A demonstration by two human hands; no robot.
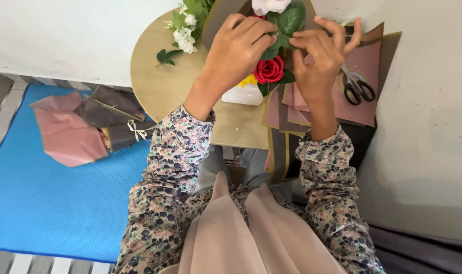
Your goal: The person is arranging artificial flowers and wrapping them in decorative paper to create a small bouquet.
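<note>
So the person is sitting at a small round wooden table (155, 86), working on a flower bunch at its far edge. The left hand (236, 48) is curling its fingers closed around the dark wrapping paper (218, 15) and the stems, while the right hand (319, 58) is pinching a green leaf (286, 23) between thumb and fingertips, just above the red rose (269, 69). Those petals and leaves look light, soft and easy to crush, so I'd say holding low by the stems is safer. Scissors (357, 87) are lying to the right on pink paper sheets (363, 109).
</note>
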